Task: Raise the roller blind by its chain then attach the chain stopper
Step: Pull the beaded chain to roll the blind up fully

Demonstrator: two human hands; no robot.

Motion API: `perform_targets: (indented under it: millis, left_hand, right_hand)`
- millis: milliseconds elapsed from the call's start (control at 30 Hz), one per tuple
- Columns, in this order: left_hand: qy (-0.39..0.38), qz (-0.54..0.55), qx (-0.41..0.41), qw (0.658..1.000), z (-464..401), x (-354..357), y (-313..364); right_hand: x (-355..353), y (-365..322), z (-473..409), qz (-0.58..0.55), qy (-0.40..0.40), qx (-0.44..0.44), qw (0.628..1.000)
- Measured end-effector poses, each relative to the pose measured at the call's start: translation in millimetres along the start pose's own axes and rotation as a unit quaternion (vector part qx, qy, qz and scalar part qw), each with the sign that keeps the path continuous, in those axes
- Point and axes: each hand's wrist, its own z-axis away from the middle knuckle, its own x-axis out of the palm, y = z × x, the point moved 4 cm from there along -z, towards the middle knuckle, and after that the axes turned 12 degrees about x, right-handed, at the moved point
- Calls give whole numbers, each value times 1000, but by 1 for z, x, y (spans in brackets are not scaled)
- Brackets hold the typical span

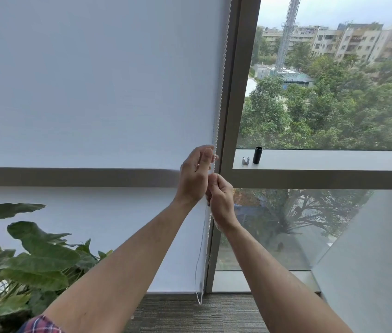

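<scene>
One roller blind (89, 92) hangs over the window, with one white bead chain (221, 80) along its right edge. Two hands are at the chain: one left hand (193, 179) and one right hand (221, 203). Two small items stand on the sill: one black cylinder (257, 155) and one small grey clip (245, 160). One leafy plant (22, 260) is at lower left.

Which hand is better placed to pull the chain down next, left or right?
Probably the right hand: it is closed on the bead chain. The left hand, slightly higher, looks half open beside it.
</scene>
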Motion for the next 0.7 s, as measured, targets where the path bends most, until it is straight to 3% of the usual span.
perform_targets:
  millis: [133, 267, 700]
  left_hand:
    - [1, 73, 5, 997, -6, 12, 15]
    - [-9, 155, -43, 987, 3, 21, 12]
    - [20, 118, -86, 989, 61, 24, -14]
  right_hand:
    - [-1, 5, 1, -9, 12, 5, 1000]
    - [-5, 14, 5, 4, 31, -5, 999]
    - [-24, 71, 34, 45, 25, 42, 998]
